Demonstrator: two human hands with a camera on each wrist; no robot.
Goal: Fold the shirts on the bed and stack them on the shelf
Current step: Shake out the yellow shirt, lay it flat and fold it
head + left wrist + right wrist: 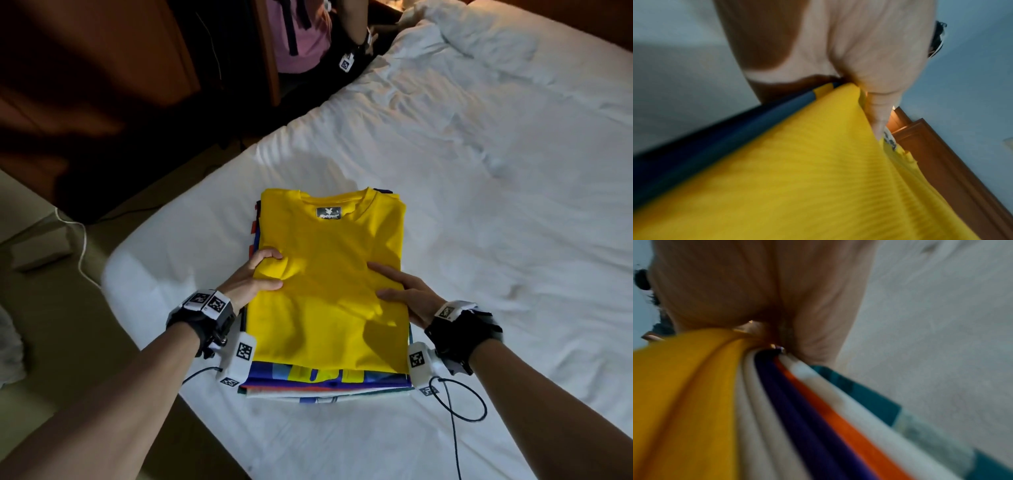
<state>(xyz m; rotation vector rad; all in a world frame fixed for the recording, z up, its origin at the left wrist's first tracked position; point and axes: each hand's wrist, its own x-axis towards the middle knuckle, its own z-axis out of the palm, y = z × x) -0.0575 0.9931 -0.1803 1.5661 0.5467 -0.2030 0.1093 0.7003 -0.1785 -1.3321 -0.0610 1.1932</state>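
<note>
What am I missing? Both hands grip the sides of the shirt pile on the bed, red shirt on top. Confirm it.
The top shirt is wrong: the head view shows a yellow shirt on top. Left hand and right hand do grip the pile's sides on the bed.

Both forearms extended forward, wrists strapped. Left hand [251,279] grips stack's left edge, thumb on top, fingers under. Right hand [407,294] grips right edge likewise, thumb flat on top.

Yellow shirt [329,274]: matt, smooth knit cloth; bed [479,171] sheet: white, rumpled cloth; headboard trim [937,162]: glossy brown wood.
</note>
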